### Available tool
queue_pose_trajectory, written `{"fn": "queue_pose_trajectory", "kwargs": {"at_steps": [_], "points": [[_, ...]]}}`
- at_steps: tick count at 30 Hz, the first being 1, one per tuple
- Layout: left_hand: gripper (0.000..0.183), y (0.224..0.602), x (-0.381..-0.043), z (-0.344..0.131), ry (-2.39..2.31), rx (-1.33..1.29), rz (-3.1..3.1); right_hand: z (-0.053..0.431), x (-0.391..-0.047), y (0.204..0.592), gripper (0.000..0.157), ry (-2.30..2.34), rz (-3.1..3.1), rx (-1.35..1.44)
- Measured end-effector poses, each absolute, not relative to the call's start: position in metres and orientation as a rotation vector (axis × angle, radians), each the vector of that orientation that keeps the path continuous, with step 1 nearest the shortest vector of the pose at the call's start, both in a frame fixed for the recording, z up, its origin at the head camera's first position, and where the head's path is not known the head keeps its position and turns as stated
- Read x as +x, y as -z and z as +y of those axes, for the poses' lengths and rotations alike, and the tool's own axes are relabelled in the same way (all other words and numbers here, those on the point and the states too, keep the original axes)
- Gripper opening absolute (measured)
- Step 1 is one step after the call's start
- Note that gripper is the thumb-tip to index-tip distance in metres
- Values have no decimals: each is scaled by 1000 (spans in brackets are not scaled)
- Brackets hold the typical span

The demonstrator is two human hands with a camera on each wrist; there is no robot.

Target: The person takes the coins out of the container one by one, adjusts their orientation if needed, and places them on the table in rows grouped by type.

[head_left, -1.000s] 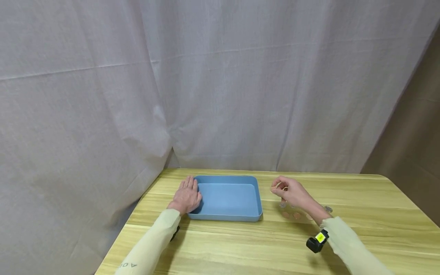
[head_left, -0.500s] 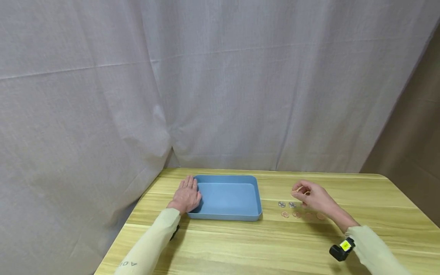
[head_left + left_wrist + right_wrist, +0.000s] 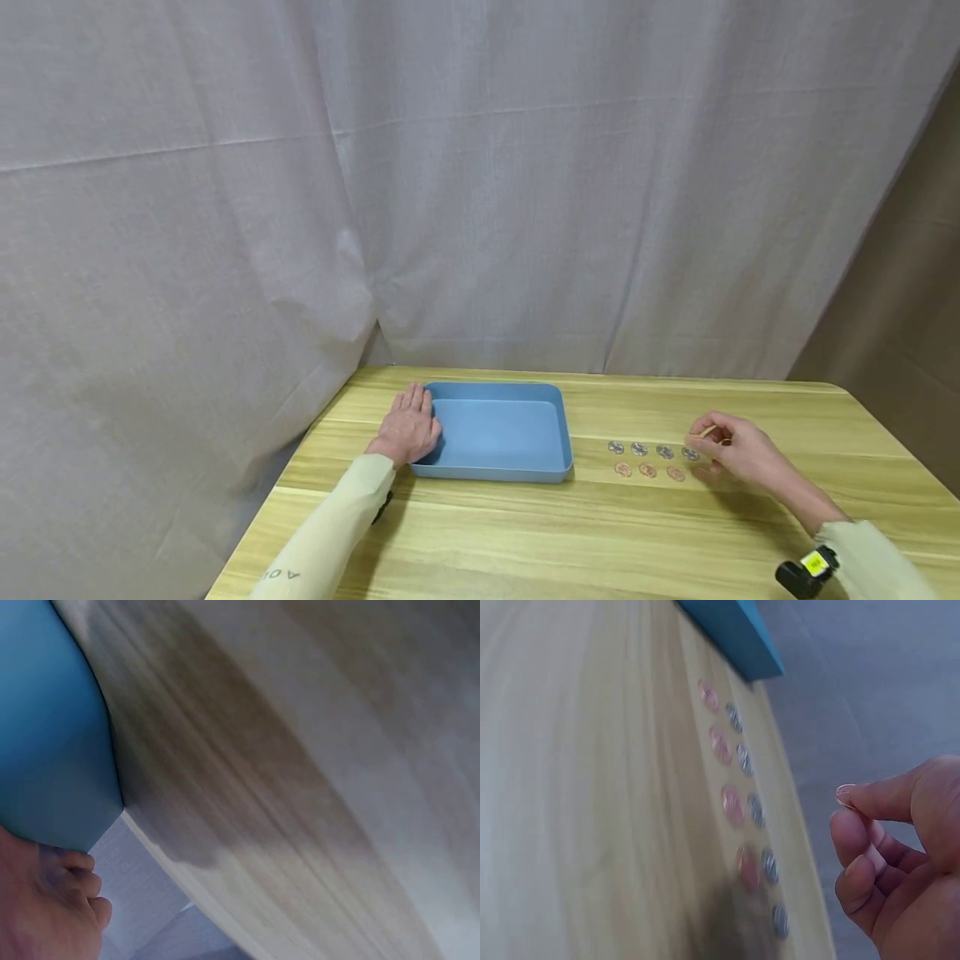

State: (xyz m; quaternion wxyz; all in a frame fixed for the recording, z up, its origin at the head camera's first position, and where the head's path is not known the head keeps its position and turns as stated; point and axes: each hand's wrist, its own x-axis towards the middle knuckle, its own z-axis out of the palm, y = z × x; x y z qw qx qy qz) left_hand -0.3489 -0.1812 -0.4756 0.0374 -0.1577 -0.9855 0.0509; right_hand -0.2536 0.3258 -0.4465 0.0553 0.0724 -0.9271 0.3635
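My left hand lies across the left rim of a blue rectangular tray, its fingers straight in the head view. My right hand hovers above the right end of two rows of coins. Between thumb and forefinger it pinches a thin copper-coloured coin, seen in the right wrist view. Silver coins form the back row and copper-coloured coins the front row, several in each. In the head view the hand covers the right end of the rows.
A wooden table bears everything. Grey cloth hangs behind its far edge and on the left. A brown drape hangs at the right. The tray's right wall stands a little left of the coins.
My right hand has travelled rightward from beside the tray to the far end of the coin rows, uncovering the coins. The left hand and tray have stayed put.
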Motion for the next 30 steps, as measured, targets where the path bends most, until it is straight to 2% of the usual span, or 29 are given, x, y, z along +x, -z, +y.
{"fn": "queue_pose_trajectory", "kwargs": {"at_steps": [14,24,30], "points": [[61,474,-350,-183,-151,-481,-3023,368,-245,468,17,-1058,-2939,102],[61,474,-351,-182,-191,-488,-3020,375,-247,480,12,-1075,-3016,-19],[61,473,-348,-181,-175,-496,-3022,377,-250,484,10,-819,-2994,39]]}}
